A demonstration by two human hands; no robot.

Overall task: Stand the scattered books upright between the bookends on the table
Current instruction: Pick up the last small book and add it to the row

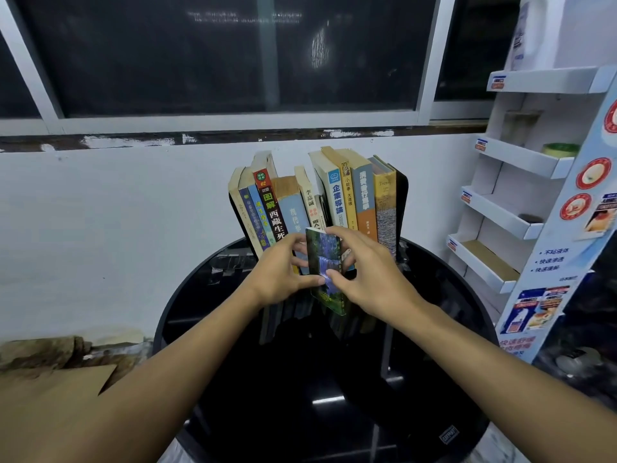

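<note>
A row of several books [337, 198] stands upright at the far side of a round black table [233, 379], held between a black bookend at the left [237, 212] and one at the right [401, 202]. There is a gap in the middle of the row. In front of that gap I hold a small book with a blue-green forest cover [325, 262], upright and slightly tilted. My left hand [280, 272] grips its left edge and my right hand [370, 272] grips its top and right edge.
A white cardboard display rack [521, 202] with several shelves stands at the right, close to the table. A white wall and dark window lie behind the books. Brown cardboard [50, 396] lies at the lower left.
</note>
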